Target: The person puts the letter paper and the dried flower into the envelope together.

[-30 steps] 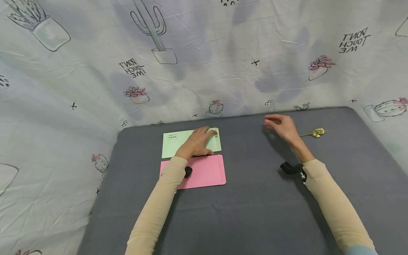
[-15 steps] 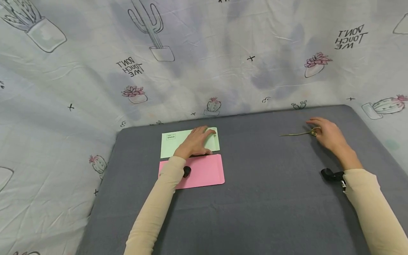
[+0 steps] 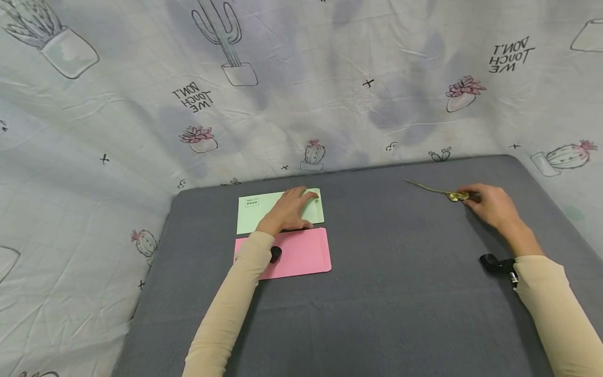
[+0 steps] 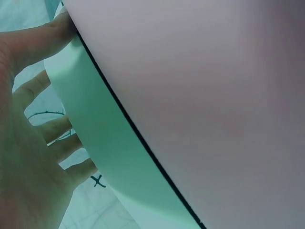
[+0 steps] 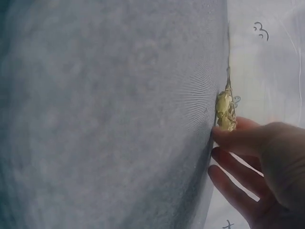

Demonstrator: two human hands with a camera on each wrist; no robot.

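My left hand [image 3: 287, 212] rests, fingers spread, on a pale green envelope [image 3: 252, 214] that lies on the grey cloth. Its thumb reaches toward the gap above a pink envelope [image 3: 308, 254], which lies just in front of the green one. The left wrist view shows the thumb and spread fingers of the left hand [image 4: 35, 148] at the green envelope's [image 4: 105, 133] edge. On the right side, my right hand [image 3: 494, 207] pinches a dried yellowish flower [image 3: 456, 197] by its head, between thumb and index finger. The thin stem points left and toward the back. In the right wrist view the flower head [image 5: 225, 107] sits at the fingertips.
A grey cloth [image 3: 367, 314] covers the table. Behind and to the left hangs a white curtain [image 3: 292, 120] printed with cacti, meeting the table's back edge. A black strap piece [image 3: 497, 264] is on the right wrist, and another [image 3: 276, 254] on the left.
My right hand has moved right to the flower and now pinches its head. The flower's stem has swung, its tip now further back. My left hand has stayed on the green envelope.
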